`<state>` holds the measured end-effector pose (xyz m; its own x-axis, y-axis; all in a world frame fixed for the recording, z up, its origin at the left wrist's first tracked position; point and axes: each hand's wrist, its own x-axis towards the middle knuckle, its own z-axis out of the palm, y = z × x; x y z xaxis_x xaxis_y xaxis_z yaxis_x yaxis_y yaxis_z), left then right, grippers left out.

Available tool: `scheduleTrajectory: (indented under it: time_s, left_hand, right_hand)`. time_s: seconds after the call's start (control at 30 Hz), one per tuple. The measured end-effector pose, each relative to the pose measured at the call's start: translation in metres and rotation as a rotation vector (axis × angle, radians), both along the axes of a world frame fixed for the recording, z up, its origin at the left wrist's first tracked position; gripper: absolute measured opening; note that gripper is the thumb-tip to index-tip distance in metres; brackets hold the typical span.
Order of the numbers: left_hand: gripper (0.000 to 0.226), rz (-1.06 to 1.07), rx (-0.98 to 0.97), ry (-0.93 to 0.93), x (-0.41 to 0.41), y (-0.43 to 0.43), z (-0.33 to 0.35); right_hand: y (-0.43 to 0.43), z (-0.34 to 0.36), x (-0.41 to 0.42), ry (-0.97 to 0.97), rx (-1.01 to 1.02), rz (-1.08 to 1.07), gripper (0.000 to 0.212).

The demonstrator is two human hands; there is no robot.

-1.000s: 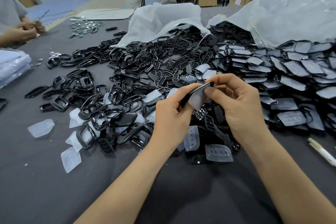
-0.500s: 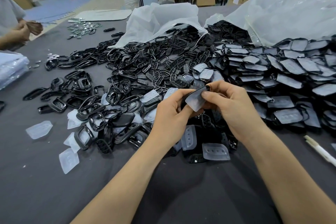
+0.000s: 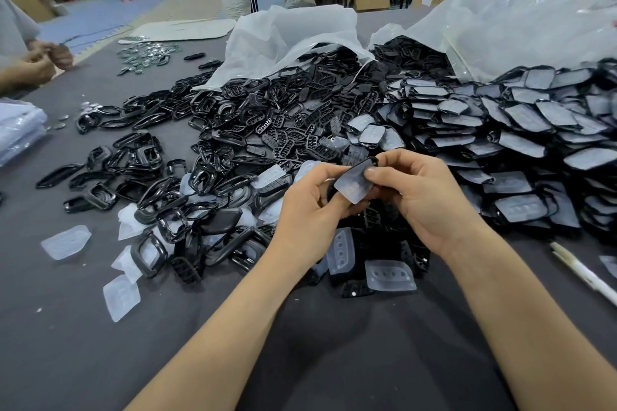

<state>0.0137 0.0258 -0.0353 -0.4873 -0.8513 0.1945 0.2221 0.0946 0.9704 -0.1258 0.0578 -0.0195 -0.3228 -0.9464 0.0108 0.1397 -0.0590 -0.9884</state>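
Observation:
Both my hands hold one small part above the dark table (image 3: 100,344): a translucent button pad (image 3: 353,183) set in a black key shell whose edge shows at its top. My left hand (image 3: 310,207) grips it from the left and below with curled fingers. My right hand (image 3: 420,197) pinches it from the right, thumb pressed on the pad's face. Under my hands lie loose translucent pads (image 3: 390,275) and black button frames (image 3: 355,290). Part of the shell is hidden by my fingers.
A heap of black frames and shells (image 3: 233,130) spreads left and centre. Stacked assembled pieces (image 3: 521,130) lie right, before open plastic bags (image 3: 521,20). A white pen (image 3: 584,274) lies at right. Another person's hands (image 3: 40,60) work far left.
My hands have sunk slightly with the part and the right thumb has slid over the pad's face. The other person's hands shifted a little.

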Motion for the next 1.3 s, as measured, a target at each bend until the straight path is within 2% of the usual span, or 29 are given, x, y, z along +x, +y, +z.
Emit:
scheduleTrajectory:
  time_s: [0.3,0.4,0.63,0.77,0.87,1.3]
  left_hand:
    - [0.013,-0.012,0.062,0.042,0.0007,0.0022,0.0024]
    - [0.014,-0.003,0.061,0.037,-0.0005,0.0023,0.0024]
    - [0.016,-0.045,0.11,0.067,0.0013,0.0026,0.0013]
    - [0.003,0.071,0.049,-0.028,-0.002,0.0029,-0.0026]
    - [0.01,0.135,0.013,-0.076,-0.0033,0.0015,-0.0059]
    - [0.01,0.117,0.069,-0.016,-0.0039,0.0042,-0.0032]
  right_hand:
    - [0.0012,0.001,-0.0014,-0.088,-0.012,0.094,0.013]
    - [0.001,0.0004,-0.0014,-0.03,-0.008,0.078,0.016]
    - [-0.0007,-0.0017,-0.0024,0.242,0.035,-0.027,0.015]
    - [-0.0004,-0.0024,-0.0002,0.266,0.059,-0.016,0.013]
    - [-0.0001,-0.0026,0.0025,0.313,0.049,0.003,0.017]
    - [0.0002,-0.0066,0.0039,0.121,0.021,0.057,0.012]
